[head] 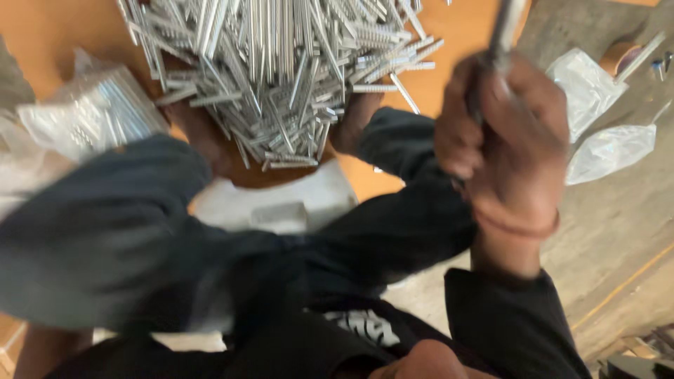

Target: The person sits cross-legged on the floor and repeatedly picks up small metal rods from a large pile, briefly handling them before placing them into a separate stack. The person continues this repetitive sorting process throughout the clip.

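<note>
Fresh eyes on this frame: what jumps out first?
The big heap of silvery threaded metal rods on the orange table, top centre. Next, the right hand at upper right, fisted around a thin metal rod. The left hand is hidden behind a blurred dark sleeve.
</note>
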`<action>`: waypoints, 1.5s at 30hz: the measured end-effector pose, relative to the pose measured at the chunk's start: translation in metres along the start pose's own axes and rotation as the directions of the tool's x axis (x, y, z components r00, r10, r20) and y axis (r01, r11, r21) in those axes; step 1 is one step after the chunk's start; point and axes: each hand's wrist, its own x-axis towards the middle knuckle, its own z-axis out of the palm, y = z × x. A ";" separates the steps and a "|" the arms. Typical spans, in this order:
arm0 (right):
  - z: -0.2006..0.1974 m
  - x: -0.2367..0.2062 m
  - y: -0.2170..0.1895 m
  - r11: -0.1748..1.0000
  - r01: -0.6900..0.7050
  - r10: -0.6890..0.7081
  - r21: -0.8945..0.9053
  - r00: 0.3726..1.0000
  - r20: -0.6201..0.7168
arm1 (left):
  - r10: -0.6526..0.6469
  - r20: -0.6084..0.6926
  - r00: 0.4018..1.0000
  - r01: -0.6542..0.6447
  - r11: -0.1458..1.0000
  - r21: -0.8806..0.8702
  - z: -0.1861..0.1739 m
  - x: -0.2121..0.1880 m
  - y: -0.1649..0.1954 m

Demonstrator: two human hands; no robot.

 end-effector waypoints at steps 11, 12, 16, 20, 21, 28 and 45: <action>-0.013 -0.042 0.023 0.977 -0.007 0.024 0.214 0.997 -0.078 | 0.025 -0.008 1.000 -0.025 0.999 -0.044 0.024 -0.003 -0.001; -0.012 -0.049 0.026 0.974 -0.012 0.034 0.224 0.995 -0.094 | 0.029 -0.022 0.999 -0.031 0.998 -0.049 0.025 -0.001 0.001; -0.010 -0.068 0.034 0.989 -0.018 0.022 0.145 0.999 -0.029 | 0.049 -0.106 0.993 -0.056 0.996 -0.070 0.018 -0.008 0.009; -0.005 -0.078 0.032 0.995 0.000 -0.002 0.096 1.000 0.022 | 0.053 -0.235 0.970 -0.080 0.991 -0.106 -0.001 -0.036 0.016; -0.002 -0.079 0.031 0.997 0.024 -0.028 0.079 0.999 0.046 | 0.054 -0.280 0.958 -0.091 0.989 -0.120 -0.008 -0.041 0.018; 0.031 -0.086 0.036 0.997 0.083 -0.081 0.000 0.976 0.202 | 0.048 -0.580 0.813 -0.206 0.956 -0.210 -0.038 -0.046 0.044; 0.044 -0.117 0.044 0.984 0.111 -0.072 -0.141 0.964 0.256 | -0.099 -0.591 0.800 0.072 0.995 -0.068 -0.048 -0.003 0.078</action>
